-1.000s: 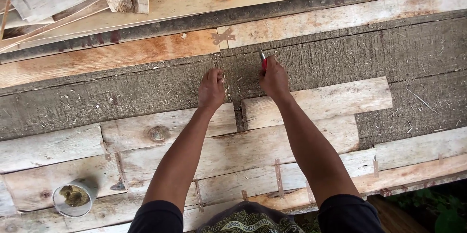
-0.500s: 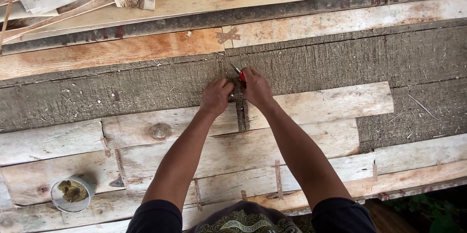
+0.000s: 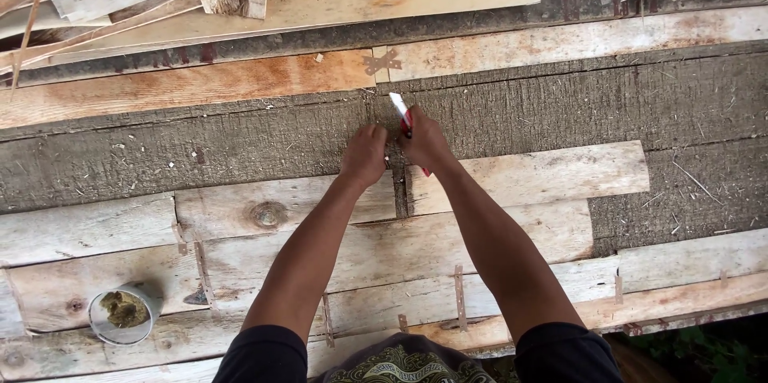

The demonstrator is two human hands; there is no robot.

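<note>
Our hands shifted slightly left along grey weathered beam [image 3: 200, 143] since half a second ago. Right hand [image 3: 424, 141] closed around red-and-white marker [image 3: 402, 111], tip pointing away. Left hand [image 3: 365, 156] fingers curled, pressed on beam just beside; whether it grips anything, cannot tell. Small tin [image 3: 124, 315] sits far left.

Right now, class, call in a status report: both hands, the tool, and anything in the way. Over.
Right hand gripping red-and-white pen-like tool, tip on grey rough plank. Left hand pressed beside it at the seam. Metal cup off to the left, well apart.
</note>
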